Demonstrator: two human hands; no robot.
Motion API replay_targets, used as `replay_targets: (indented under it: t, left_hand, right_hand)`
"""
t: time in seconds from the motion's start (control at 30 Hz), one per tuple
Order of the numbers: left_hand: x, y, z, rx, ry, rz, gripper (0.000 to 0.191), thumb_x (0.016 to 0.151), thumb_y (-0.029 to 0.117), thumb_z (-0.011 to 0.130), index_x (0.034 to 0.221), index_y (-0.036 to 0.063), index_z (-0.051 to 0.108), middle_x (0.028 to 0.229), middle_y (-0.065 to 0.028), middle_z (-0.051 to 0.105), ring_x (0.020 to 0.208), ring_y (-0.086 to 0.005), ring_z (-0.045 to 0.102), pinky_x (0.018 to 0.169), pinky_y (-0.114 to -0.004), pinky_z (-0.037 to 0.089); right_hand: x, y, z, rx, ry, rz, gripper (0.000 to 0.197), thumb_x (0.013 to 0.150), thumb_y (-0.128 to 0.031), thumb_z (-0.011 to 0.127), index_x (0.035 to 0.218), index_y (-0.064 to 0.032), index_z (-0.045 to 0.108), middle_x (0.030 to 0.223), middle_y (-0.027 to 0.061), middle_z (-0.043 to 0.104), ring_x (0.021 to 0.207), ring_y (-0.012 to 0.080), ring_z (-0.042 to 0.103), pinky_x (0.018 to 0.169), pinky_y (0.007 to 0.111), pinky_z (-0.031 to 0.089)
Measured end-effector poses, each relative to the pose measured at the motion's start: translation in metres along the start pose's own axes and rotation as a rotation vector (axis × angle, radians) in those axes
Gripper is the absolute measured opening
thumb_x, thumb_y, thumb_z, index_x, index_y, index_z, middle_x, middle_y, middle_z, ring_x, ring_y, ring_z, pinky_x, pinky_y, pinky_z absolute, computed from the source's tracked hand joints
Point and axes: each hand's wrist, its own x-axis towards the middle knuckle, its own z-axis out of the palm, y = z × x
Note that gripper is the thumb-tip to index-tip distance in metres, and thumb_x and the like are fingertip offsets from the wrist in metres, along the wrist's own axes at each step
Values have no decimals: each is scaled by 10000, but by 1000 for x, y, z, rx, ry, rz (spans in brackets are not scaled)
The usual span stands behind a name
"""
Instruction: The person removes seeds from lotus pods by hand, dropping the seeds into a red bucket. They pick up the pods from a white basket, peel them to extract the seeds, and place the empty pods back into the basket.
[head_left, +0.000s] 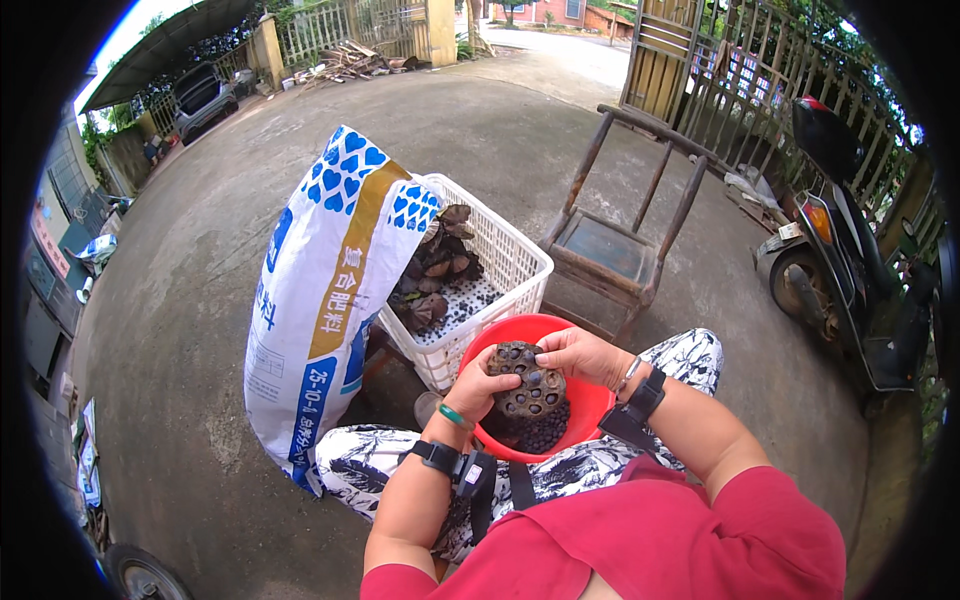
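Note:
A dried brown lotus seed pod (534, 391) is held over a red plastic basin (592, 409), its pitted face with dark seeds turned up. My left hand (480, 382) grips the pod's left side, thumb on the face. On its upper right edge are the fingers of my right hand (589, 352), touching the pod near a seed. Loose dark lotus seeds (536, 435) cover the basin's bottom. Behind the basin, a white plastic crate (517, 274) holds dried seed pods (442, 262) and scattered seeds.
A tall white woven sack (307, 300) with printing leans against the crate's left side. Beyond the basin stands a worn wooden chair (611, 236). A motor scooter (832, 255) is parked at the right, and a car (201, 97) with its rear hatch raised stands far left.

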Motion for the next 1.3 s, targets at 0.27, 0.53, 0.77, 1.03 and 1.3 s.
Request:
replay_targets:
  t: [0.27, 0.53, 0.77, 1.03, 1.3]
  left_hand:
    - [7, -5, -9, 83, 258, 23, 504, 645, 50, 730, 1084, 6, 485, 998, -91, 571, 899, -184, 568, 806, -301, 465]
    - [8, -12, -15, 359, 473, 95, 470, 622, 52, 749, 1027, 1, 517, 926, -74, 598, 811, -157, 582, 737, -278, 473]
    - [5, -11, -16, 183, 246, -9, 473, 622, 26, 736, 1039, 8, 513, 925, -66, 595, 818, -154, 578, 765, -272, 459]
    - [8, -11, -11, 218, 338, 9, 492, 632, 33, 735, 1071, 3, 514, 962, -74, 597, 840, -150, 577, 774, -279, 460]
    - [0, -8, -8, 232, 191, -40, 419, 674, 9, 688, 1061, 7, 526, 961, -51, 594, 860, -143, 568, 797, -261, 448]
  right_hand:
    - [9, -1, -6, -392, 288, -96, 250, 796, -190, 621, 944, 8, 580, 858, 65, 617, 769, 123, 580, 683, 244, 470]
    - [8, 8, 19, -1279, 447, -147, 400, 697, -372, 693, 779, 0, 569, 720, 149, 607, 668, 254, 595, 609, 319, 465]
    - [1, -3, 13, -868, 250, 210, 313, 727, -319, 665, 770, -25, 563, 677, 80, 593, 608, 163, 592, 549, 277, 485]
    - [-2, -5, -7, -338, 294, 91, 319, 826, -323, 544, 854, -7, 566, 791, 51, 586, 635, 111, 562, 503, 219, 486]
    - [8, -6, 18, -999, 341, 189, 422, 825, -435, 551, 699, -32, 559, 590, -16, 495, 507, 81, 482, 434, 213, 393]
